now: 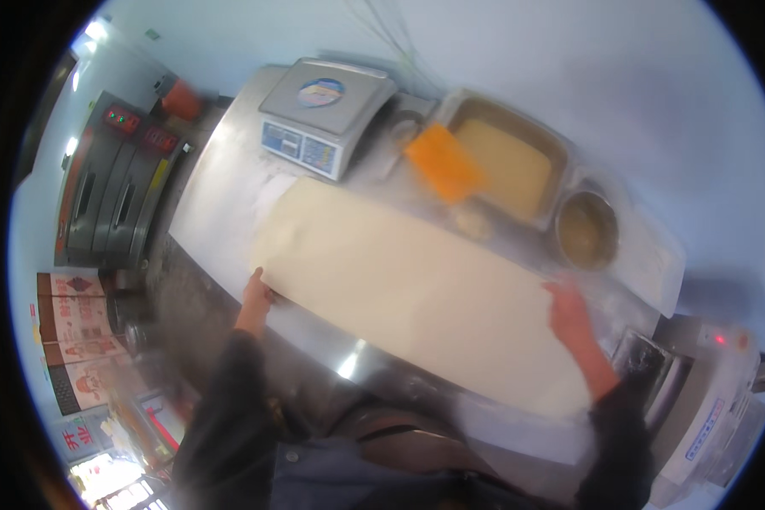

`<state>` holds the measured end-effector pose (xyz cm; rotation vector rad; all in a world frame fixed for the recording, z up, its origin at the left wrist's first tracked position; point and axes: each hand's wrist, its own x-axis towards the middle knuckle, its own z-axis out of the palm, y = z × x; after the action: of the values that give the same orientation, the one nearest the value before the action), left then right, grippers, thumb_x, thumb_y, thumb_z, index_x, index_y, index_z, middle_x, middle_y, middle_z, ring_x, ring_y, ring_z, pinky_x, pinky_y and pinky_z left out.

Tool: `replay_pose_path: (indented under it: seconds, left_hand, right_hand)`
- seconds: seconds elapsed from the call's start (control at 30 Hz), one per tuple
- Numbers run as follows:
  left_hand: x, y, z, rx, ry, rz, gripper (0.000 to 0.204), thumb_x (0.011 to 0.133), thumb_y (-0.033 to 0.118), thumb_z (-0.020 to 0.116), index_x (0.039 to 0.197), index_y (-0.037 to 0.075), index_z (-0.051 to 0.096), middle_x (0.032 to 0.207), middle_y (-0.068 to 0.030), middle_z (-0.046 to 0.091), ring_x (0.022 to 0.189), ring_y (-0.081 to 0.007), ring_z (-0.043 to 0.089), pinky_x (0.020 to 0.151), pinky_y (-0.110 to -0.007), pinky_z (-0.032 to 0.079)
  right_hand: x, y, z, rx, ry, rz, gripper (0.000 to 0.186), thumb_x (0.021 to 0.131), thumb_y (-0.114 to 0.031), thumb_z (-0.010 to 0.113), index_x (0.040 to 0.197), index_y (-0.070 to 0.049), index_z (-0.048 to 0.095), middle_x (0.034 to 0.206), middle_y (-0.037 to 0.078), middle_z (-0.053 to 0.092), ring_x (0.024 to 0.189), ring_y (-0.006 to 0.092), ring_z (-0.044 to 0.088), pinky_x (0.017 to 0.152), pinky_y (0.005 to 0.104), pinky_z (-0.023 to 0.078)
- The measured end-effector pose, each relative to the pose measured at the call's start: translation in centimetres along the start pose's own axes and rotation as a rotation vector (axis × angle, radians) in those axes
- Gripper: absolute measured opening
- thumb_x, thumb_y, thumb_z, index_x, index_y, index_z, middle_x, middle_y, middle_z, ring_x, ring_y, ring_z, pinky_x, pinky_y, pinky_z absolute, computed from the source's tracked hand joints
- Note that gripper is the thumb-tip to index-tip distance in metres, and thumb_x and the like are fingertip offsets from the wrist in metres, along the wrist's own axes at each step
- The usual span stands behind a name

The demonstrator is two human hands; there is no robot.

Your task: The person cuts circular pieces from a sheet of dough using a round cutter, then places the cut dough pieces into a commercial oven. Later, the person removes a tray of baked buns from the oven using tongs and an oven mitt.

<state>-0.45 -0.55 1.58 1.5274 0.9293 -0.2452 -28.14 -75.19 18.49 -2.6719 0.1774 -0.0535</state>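
A long, pale sheet of rolled dough [416, 293] lies slantwise across the metal worktable, from the far left down to the near right. My left hand [257, 299] is at its near edge towards the left end, fingers closed on the rim of the dough. Over by the far edge at the right end is my right hand [569, 313], smeared by motion. Its fingers are bent towards the dough, but whether they grip it does not show.
Behind the dough stand a scale [327, 102], an orange scraper-like piece [444, 163], a rectangular tub of yellowish filling [510, 161] and a round metal pot [586, 229]. A white machine [705, 408] adjoins the table at right. A metal oven [115, 195] is at far left.
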Motion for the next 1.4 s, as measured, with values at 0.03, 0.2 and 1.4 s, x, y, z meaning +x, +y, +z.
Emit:
replay_pose_path:
  seconds: [0.03, 0.2, 1.4]
  left_hand:
    - [0.0, 1.2, -0.3, -0.014, 0.015, -0.014, 0.038, 0.098, 0.041, 0.073, 0.111, 0.005, 0.071, 0.084, -0.0055, 0.07, 0.068, -0.0161, 0.063, 0.055, -0.034, 0.046]
    - [-0.9, 1.9, 1.7, 0.256, 0.121, 0.149, 0.049, 0.095, 0.039, 0.076, 0.114, -0.005, 0.071, 0.1, -0.0134, 0.074, 0.088, -0.0258, 0.07, 0.075, -0.044, 0.056]
    - [1.9, 16.0, 6.8, 0.991, -0.364, 0.475, 0.062, 0.078, 0.029, 0.088, 0.132, 0.003, 0.069, 0.11, -0.0185, 0.077, 0.102, -0.0303, 0.075, 0.093, -0.041, 0.059]
  right_hand:
    - [2.4, -5.1, 1.9, 0.052, 0.035, -0.114, 0.043, 0.079, 0.006, 0.063, 0.119, -0.005, 0.073, 0.132, 0.023, 0.062, 0.122, 0.0411, 0.063, 0.103, 0.0457, 0.054]
    - [18.4, -19.6, 11.5, 0.349, -0.006, 0.205, 0.027, 0.092, -0.017, 0.071, 0.117, -0.007, 0.074, 0.117, 0.021, 0.071, 0.1, 0.0377, 0.073, 0.091, 0.0455, 0.056]
    - [23.2, -33.6, 19.8, 0.223, -0.023, 0.553, 0.03, 0.088, -0.025, 0.067, 0.102, 0.001, 0.06, 0.094, 0.031, 0.071, 0.094, 0.0527, 0.068, 0.082, 0.0563, 0.054]
